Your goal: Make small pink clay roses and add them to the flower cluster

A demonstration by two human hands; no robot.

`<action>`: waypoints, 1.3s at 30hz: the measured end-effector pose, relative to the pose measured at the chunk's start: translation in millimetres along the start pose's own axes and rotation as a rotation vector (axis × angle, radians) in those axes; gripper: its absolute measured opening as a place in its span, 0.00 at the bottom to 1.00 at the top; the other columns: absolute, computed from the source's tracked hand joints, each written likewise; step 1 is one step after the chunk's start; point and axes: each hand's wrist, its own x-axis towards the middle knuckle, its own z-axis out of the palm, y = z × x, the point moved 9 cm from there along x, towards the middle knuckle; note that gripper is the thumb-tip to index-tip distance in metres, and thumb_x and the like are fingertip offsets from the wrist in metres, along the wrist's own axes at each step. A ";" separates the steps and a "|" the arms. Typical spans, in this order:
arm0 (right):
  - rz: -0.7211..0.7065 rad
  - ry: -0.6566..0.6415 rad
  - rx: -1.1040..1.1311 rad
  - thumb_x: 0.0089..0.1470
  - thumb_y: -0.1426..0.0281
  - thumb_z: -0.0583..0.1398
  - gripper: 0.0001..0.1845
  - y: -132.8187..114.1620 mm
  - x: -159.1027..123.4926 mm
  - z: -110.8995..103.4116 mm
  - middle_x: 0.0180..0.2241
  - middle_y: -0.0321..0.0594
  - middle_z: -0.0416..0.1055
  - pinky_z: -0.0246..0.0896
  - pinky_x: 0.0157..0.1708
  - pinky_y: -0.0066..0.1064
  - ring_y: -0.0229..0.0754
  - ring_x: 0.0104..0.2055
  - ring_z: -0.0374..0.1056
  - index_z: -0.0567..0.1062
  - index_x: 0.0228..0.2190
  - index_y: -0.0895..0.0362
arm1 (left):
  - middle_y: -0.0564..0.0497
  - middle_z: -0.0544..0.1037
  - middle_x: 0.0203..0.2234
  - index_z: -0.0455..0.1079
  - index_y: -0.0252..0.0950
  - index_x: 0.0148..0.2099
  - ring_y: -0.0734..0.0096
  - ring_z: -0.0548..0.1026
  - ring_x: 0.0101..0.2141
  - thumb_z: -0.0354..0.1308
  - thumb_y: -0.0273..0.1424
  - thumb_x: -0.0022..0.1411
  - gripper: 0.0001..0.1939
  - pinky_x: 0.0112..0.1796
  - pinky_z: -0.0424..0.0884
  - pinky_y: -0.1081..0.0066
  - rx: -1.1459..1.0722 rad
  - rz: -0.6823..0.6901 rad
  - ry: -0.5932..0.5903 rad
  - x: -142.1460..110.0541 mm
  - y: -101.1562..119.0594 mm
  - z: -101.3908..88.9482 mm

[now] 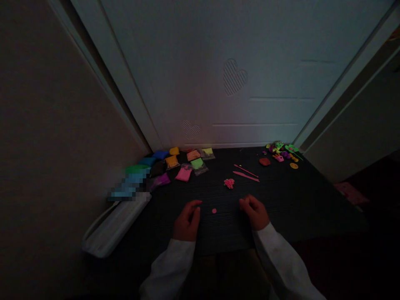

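Observation:
A small flat pink clay disc (214, 211) lies on the dark table between my two hands. My left hand (186, 221) rests just left of it, thumb and forefinger apart with nothing between them. To the disc's right, my right hand (255, 211) is closed, its fingers curled in; whatever they hold, if anything, is hidden. Beyond the disc sits a pink clay flower cluster (229, 183) with bits of green. Two pink modelling tools, a knife (246, 176) and a thinner stick (246, 170), lie behind my right hand, touched by neither hand.
Bags of coloured clay, among them a pink bag (183, 173) and a green bag (198, 163), spread over the back left. A white case (117, 227) lies along the left edge. At the back right are a red clay piece (264, 161) and a colourful heap (283, 152). A white door (200, 83) stands behind.

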 end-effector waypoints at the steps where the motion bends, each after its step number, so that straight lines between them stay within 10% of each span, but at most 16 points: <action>1: -0.012 -0.005 -0.002 0.44 0.61 0.53 0.16 -1.4 0.0 0.0 0.16 0.31 0.55 0.47 0.22 0.26 0.32 0.21 0.51 0.58 0.14 0.57 | 0.58 0.60 0.14 0.64 0.37 0.38 0.80 0.58 0.15 0.48 0.39 0.49 0.16 0.18 0.55 0.78 0.009 -0.003 0.007 -0.2 0.4 -1.0; 11: -0.023 0.018 -0.080 0.47 0.59 0.49 0.19 -6.8 0.1 -1.8 0.16 0.33 0.57 0.49 0.25 0.26 0.33 0.22 0.54 0.62 0.13 0.57 | 0.62 0.53 0.09 0.63 0.37 0.41 0.82 0.53 0.13 0.51 0.40 0.47 0.18 0.16 0.50 0.79 -0.035 -0.097 0.005 -3.3 2.3 -3.0; 25: -0.001 0.040 0.017 0.43 0.62 0.55 0.12 -2.6 0.0 -2.4 0.23 0.35 0.64 0.54 0.27 0.27 0.35 0.26 0.59 0.69 0.29 0.57 | 0.49 0.71 0.30 0.61 0.35 0.44 0.77 0.67 0.24 0.47 0.37 0.51 0.18 0.26 0.64 0.74 -0.261 -0.026 0.000 -2.2 0.1 3.3; 39: -0.005 0.109 0.044 0.41 0.60 0.55 0.13 -6.4 -0.5 -8.6 0.17 0.32 0.59 0.52 0.23 0.26 0.33 0.21 0.56 0.64 0.20 0.57 | 0.62 0.49 0.09 0.63 0.37 0.40 0.82 0.52 0.13 0.51 0.37 0.47 0.16 0.16 0.52 0.78 -0.044 -0.043 0.008 -2.2 0.2 -1.0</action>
